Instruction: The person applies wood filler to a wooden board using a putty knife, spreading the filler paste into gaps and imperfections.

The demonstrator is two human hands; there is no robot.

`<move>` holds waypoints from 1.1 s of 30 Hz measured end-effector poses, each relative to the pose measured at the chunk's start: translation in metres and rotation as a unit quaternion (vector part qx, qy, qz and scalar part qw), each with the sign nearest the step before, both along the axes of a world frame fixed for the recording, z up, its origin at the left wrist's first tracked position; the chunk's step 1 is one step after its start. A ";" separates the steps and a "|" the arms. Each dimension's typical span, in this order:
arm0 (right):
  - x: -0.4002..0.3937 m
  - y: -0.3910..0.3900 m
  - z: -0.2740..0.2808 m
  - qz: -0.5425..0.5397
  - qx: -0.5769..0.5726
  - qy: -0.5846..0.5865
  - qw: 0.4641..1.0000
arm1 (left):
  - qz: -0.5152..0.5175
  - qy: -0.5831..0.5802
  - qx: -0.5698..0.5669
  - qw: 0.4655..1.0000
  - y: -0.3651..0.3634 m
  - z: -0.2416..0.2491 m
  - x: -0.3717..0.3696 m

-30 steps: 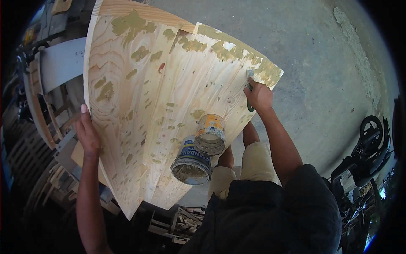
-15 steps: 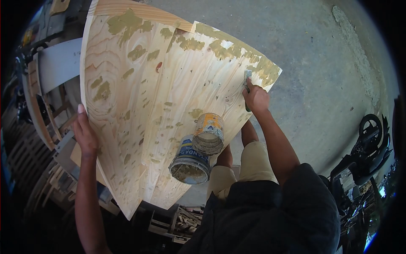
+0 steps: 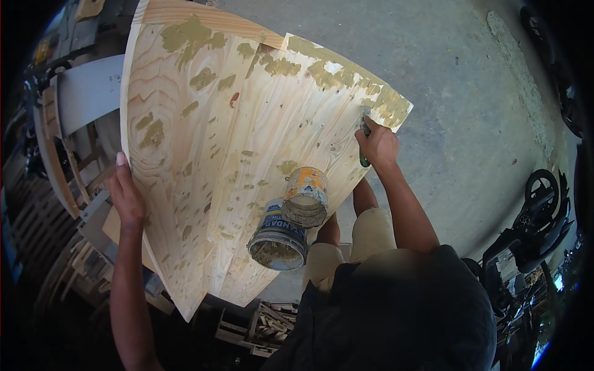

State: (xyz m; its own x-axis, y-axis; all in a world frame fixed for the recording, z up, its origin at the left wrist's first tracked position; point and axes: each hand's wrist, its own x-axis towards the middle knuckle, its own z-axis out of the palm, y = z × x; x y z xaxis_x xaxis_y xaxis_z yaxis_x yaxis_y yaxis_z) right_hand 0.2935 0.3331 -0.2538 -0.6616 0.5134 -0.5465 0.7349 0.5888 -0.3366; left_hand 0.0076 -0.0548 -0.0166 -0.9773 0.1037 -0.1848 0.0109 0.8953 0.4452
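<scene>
My right hand (image 3: 378, 147) is closed round the dark green handle of a putty knife (image 3: 365, 114). The blade lies at the right end of a large pale wooden panel (image 3: 278, 117), near a band of tan filler (image 3: 387, 106). My left hand (image 3: 128, 196) grips the panel's left edge, its underside fingers hidden. Filler patches dot the boards, thickest along the far edge. On the panel stand two tins near my body: a dark blue labelled can (image 3: 277, 238) with filler inside, and a smaller orange and white can (image 3: 305, 196), crusted with filler, against it.
Concrete floor (image 3: 445, 93) stretches beyond the panel and to the right. A motorcycle (image 3: 532, 229) is parked at the right. Wood pieces (image 3: 272, 321) lie below the near edge, and more boards and a pale sheet (image 3: 93, 93) stand at the left.
My right hand and the putty knife have shifted slightly toward me, away from the filler band. My left hand stays at the panel edge. The view has tilted a little.
</scene>
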 end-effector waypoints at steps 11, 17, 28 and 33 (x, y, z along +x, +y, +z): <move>-0.006 0.007 0.007 -0.033 0.002 0.028 0.999 | 0.021 -0.009 0.012 1.000 0.008 0.003 0.003; -0.005 0.016 0.012 0.016 -0.026 -0.035 0.999 | 0.004 0.004 0.027 1.000 0.012 0.004 0.005; -0.030 0.021 -0.007 0.061 -0.005 -0.018 0.998 | -0.006 0.000 0.006 1.000 0.008 0.003 0.000; -0.039 0.035 0.012 -0.016 -0.004 0.026 1.000 | 0.015 0.001 -0.011 1.000 0.006 0.002 0.001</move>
State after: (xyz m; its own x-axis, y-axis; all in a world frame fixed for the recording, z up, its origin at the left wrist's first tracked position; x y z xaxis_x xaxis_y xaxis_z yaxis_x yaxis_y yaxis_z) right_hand 0.2546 0.3678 -0.2414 -0.6727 0.5305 -0.5158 0.7346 0.5625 -0.3795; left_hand 0.0090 -0.0492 -0.0143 -0.9802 0.0702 -0.1849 -0.0155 0.9047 0.4258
